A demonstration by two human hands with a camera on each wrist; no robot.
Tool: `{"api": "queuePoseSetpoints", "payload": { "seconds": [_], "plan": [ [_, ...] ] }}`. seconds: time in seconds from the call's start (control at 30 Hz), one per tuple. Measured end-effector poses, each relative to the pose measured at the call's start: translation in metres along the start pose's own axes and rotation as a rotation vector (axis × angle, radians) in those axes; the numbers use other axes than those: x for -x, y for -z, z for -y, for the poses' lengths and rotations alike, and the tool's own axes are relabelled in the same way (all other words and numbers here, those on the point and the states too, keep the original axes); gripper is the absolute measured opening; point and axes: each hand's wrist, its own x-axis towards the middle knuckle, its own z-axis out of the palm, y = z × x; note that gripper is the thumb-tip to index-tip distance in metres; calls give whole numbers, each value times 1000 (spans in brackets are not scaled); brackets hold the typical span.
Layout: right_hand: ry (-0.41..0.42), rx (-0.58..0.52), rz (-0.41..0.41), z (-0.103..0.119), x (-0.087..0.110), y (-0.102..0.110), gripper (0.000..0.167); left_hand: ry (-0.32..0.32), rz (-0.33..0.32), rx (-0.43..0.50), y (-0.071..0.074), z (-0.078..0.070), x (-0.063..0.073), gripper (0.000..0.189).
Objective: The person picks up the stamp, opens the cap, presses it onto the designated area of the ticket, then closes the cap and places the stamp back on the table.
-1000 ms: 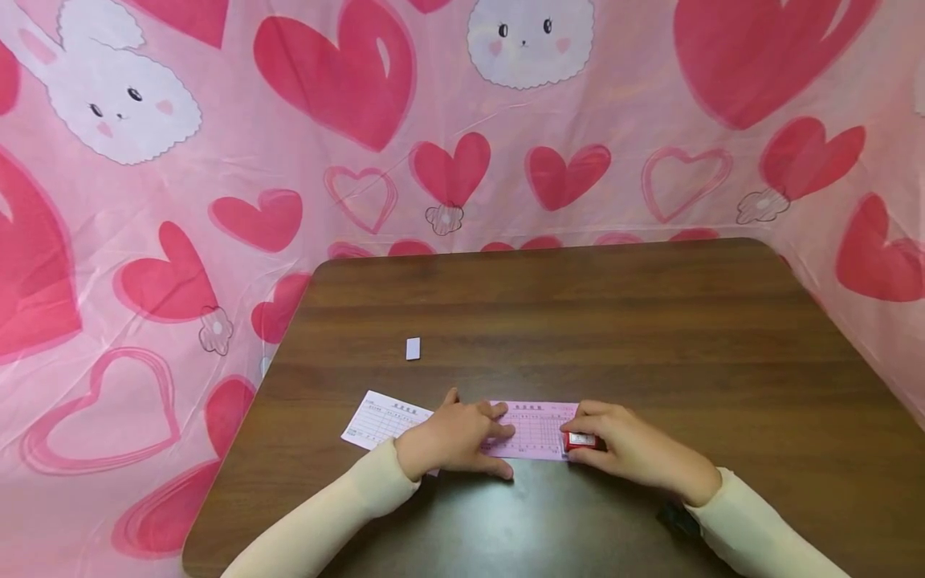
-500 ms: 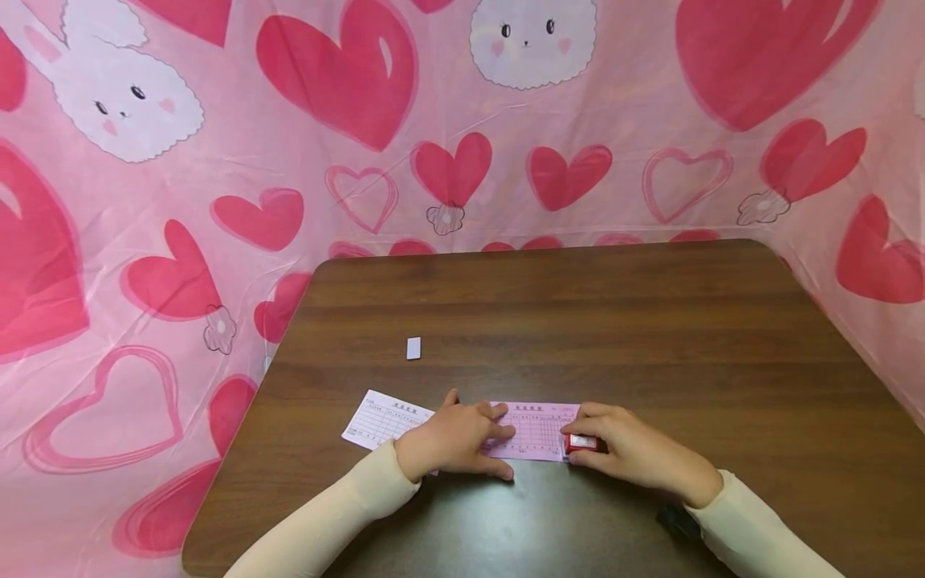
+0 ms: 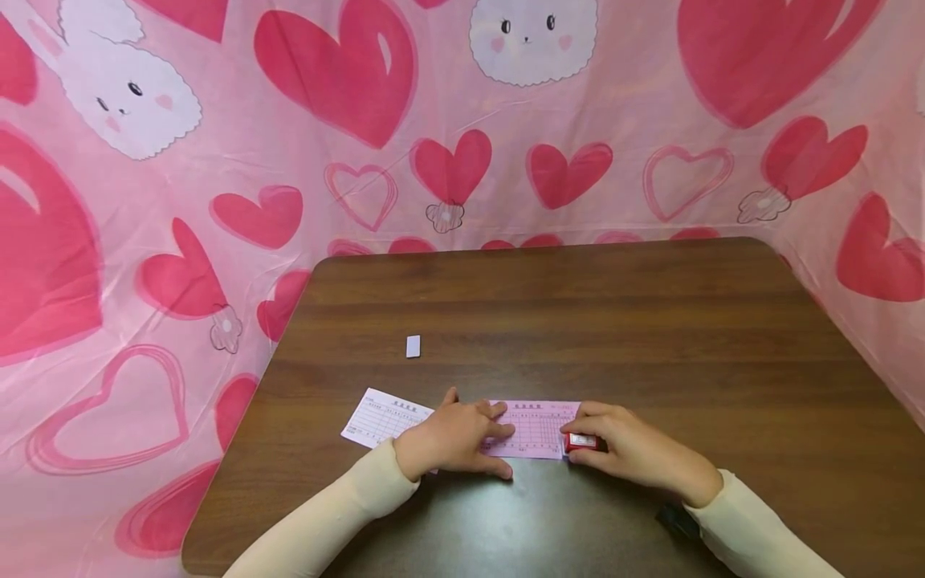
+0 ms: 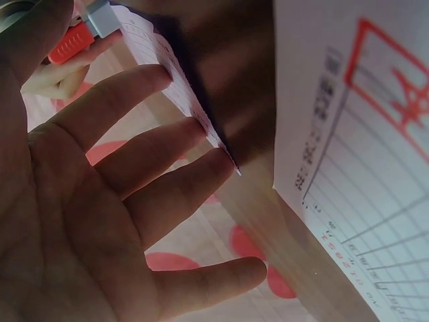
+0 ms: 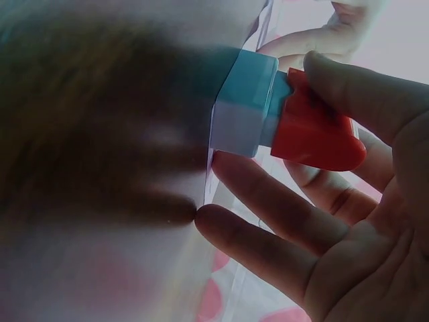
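A pink printed form [image 3: 531,429] lies on the table, its left part under my left hand [image 3: 454,437]. The fingers of that hand are spread and nearly straight, with several fingertips [image 4: 191,127] on the paper. My right hand [image 3: 639,453] grips a red self-inking stamp [image 3: 582,441] between thumb and fingers. In the right wrist view the stamp's pale base [image 5: 241,104] stands flat on the form's right end, and two fingertips touch down beside it. A white printed form [image 3: 383,417] lies tilted at the left, partly hidden by the left hand; the left wrist view shows a red stamped mark [image 4: 402,87] on it.
A small white rectangular piece [image 3: 413,347] lies on the brown wooden table [image 3: 578,321] beyond the forms. Near the right cuff sits a small black object [image 3: 678,520], partly covered by the sleeve. A pink heart-patterned cloth [image 3: 506,112] hangs behind the table.
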Motion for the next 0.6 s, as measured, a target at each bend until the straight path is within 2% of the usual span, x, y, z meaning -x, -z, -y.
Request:
{"api": "queuePoseSetpoints", "payload": {
  "seconds": [0.37, 0.6],
  "plan": [
    [5, 13, 3, 1, -2, 1, 17, 9, 7, 9, 1, -1, 1, 68],
    [-33, 13, 32, 2, -2, 3, 15, 1, -1, 11, 1, 0, 1, 68]
  ]
}}
